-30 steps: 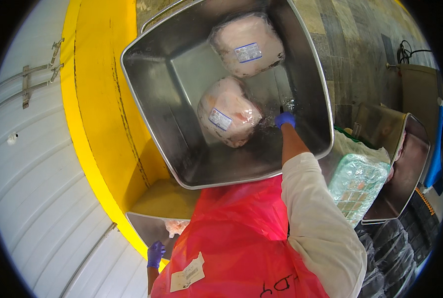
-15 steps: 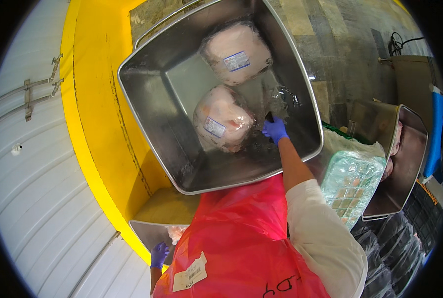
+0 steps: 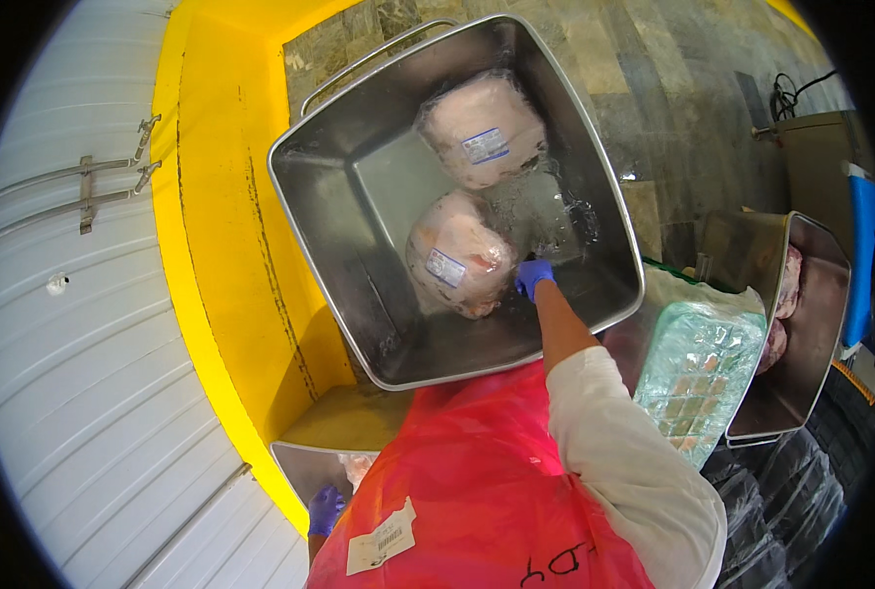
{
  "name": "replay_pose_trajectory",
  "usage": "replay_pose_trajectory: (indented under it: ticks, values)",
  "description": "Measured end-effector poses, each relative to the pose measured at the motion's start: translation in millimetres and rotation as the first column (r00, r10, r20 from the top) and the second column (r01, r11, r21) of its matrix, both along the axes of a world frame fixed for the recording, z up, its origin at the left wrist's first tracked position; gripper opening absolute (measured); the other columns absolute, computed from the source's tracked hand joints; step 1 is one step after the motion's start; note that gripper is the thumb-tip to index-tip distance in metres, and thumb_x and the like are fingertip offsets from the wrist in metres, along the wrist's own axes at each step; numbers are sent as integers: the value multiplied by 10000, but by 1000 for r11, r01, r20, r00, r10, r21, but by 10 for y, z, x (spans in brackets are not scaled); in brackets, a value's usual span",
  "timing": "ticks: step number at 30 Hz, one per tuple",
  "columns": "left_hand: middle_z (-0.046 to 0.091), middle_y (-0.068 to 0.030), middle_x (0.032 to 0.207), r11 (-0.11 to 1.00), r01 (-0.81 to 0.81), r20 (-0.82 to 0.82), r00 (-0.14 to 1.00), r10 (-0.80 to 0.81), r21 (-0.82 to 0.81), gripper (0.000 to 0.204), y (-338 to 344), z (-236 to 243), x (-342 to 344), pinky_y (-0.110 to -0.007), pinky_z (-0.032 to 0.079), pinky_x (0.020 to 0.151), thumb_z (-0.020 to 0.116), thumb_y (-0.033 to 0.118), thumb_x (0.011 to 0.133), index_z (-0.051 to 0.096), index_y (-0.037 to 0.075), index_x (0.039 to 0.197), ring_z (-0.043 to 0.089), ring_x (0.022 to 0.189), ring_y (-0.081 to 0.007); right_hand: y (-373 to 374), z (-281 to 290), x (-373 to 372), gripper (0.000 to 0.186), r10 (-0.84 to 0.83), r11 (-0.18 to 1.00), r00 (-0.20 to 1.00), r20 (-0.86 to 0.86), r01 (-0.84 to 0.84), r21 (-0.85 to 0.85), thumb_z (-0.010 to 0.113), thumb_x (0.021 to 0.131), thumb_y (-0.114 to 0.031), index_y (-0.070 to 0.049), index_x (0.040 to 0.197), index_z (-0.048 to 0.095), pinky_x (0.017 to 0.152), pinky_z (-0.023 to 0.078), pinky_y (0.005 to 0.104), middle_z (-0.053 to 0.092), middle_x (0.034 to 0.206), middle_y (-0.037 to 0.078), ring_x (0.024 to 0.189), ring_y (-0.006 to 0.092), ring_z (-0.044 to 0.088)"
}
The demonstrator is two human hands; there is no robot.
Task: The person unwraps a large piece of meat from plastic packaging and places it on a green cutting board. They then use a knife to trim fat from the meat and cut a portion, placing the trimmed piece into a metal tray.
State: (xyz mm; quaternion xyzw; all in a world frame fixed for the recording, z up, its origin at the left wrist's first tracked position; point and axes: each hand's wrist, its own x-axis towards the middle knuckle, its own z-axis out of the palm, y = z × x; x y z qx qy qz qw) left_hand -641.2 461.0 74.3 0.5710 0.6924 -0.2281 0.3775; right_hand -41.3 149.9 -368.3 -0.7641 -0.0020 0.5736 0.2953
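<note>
In a large square metal tub (image 3: 331,187) lie two big pale cuts of meat in clear plastic, each with a white and blue label. The farther cut of meat (image 3: 504,110) lies near the far wall; the nearer cut of meat (image 3: 469,245) lies at the middle. Just right of the nearer one, my purple-gloved right hand (image 3: 536,277) is closed, with a small dark thing showing at its fingertips. Beyond it glistens a clear wet patch or film (image 3: 546,221). My purple-gloved left hand (image 3: 326,508) hangs low at left, fingers curled, beside a smaller metal bin (image 3: 300,466).
Right of the tub stands a green-tinted, plastic-wrapped block (image 3: 703,373). Farther right, a metal bin (image 3: 801,363) holds reddish meat. A yellow wall base (image 3: 212,196) runs along the left, with pipes (image 3: 89,196) on the white wall. My red apron (image 3: 496,481) touches the tub's near rim.
My right hand has shifted slightly left and nearer to me in the tub. The shiny patch beyond it looks broader. The whole view has moved a little; both cuts stay in place.
</note>
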Motion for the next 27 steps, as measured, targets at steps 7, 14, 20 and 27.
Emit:
replay_pose_trajectory:
  ticks: [7,14,20,27]
  values:
    - [749,-117,961,967,254,56,966,-251,-37,381,167,-442,52,-322,585,700,640,293,1005,709,-14,1219,710,794,-178,38,2145,-230,256,-405,700,787,-465,594,396,664,1020,-254,-5,1081,664,426,438,341,650,731,71,477,158,545]
    - [704,-82,956,946,322,282,904,-321,44,288,640,-744,1308,-305,573,673,623,219,1012,714,-31,1124,674,821,-162,-716,3269,-43,312,-329,837,943,-59,319,444,688,1006,-374,-63,1022,667,463,439,290,606,725,9,536,83,519]
    - [689,-92,888,844,516,449,725,-522,148,308,720,-1032,2159,-293,546,622,597,232,1015,705,-51,1069,643,747,-148,-1460,4123,-128,549,-269,961,735,623,244,127,647,974,-562,-23,1075,683,819,544,538,726,1011,272,982,500,678]
    - [707,-123,901,813,529,504,648,-571,243,338,906,-1413,2636,-312,552,638,582,257,1016,700,-55,1066,665,746,-172,-2428,5398,219,333,-720,544,-148,678,485,684,710,993,-351,-30,981,623,618,472,489,652,794,254,701,467,623]
